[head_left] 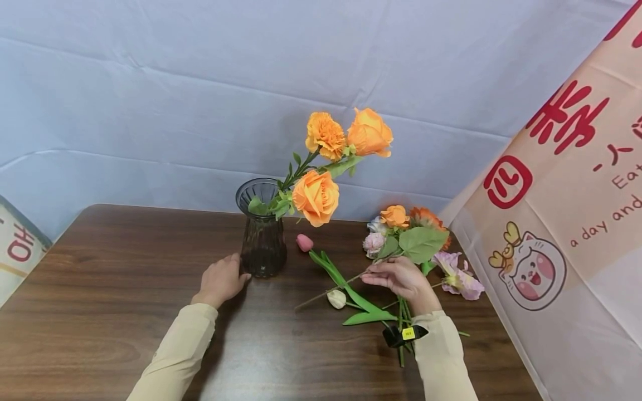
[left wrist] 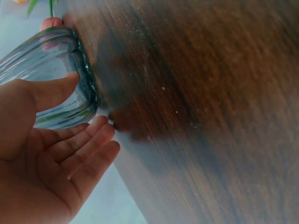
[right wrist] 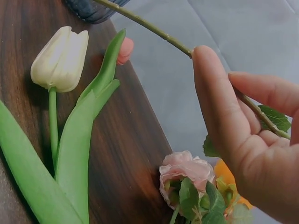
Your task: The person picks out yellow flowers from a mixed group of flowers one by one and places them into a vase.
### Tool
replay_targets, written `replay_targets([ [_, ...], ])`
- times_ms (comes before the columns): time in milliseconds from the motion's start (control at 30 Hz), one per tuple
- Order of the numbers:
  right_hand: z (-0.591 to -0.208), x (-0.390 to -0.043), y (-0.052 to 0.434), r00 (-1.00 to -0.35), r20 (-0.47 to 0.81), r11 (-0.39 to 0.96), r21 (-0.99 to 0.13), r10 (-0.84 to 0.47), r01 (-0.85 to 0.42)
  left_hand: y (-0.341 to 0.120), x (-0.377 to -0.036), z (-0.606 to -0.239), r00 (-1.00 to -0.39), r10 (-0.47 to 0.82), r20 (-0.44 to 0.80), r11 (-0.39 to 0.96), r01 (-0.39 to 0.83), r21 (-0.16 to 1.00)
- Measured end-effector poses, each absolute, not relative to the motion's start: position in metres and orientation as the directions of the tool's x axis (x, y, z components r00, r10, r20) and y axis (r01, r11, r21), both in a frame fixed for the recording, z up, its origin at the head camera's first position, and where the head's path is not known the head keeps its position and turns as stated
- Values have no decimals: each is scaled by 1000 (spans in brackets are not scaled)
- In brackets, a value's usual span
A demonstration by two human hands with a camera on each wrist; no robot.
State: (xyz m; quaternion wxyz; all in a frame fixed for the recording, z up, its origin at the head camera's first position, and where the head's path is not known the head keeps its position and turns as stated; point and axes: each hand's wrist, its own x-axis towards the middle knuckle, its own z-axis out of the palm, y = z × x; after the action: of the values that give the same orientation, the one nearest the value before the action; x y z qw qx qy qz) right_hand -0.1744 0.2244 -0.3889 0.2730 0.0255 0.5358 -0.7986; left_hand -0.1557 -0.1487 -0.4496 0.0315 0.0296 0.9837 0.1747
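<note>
A dark ribbed glass vase (head_left: 264, 245) stands upright on the table, holding an orange carnation (head_left: 323, 133) and two orange roses (head_left: 317, 197) that lean right. Beside its base is my left hand (head_left: 220, 281); in the left wrist view the thumb lies against the glass (left wrist: 60, 70), with the other fingers loosely extended near the bottom. My right hand (head_left: 398, 278) pinches a thin brown-green flower stem (right wrist: 154, 30) between thumb and fingers. The stem's bare end points left toward the vase, and a broad green leaf (head_left: 423, 244) shows past the hand. Its bloom overlaps other flowers.
Under the right hand lie a white tulip (right wrist: 58, 60) and a pink tulip (head_left: 304, 243) with long leaves. More flowers lie at the right, among them a pale pink bloom (head_left: 373, 244) and a lilac one (head_left: 458, 277). A pale cloth (head_left: 200, 111) hangs behind the table.
</note>
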Motion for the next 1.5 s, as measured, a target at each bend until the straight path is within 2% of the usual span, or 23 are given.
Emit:
replay_targets([
  [767, -381, -171, 221, -872, -325, -321, -835, -366, 446, -149, -155, -451, -996, 65, -55, 938, 42, 345],
  [1100, -384, -175, 227, -870, -179, -355, -861, -459, 365, -149, -156, -448, -996, 66, -65, 940, 40, 338],
  [1333, -374, -175, 225, -881, -263, -351, -843, -393, 408, -148, -156, -447, -996, 70, -56, 942, 47, 333],
  [1500, -368, -174, 223, -881, -277, -376, -824, -384, 423, -148, -156, -448, -996, 72, -52, 942, 51, 333],
])
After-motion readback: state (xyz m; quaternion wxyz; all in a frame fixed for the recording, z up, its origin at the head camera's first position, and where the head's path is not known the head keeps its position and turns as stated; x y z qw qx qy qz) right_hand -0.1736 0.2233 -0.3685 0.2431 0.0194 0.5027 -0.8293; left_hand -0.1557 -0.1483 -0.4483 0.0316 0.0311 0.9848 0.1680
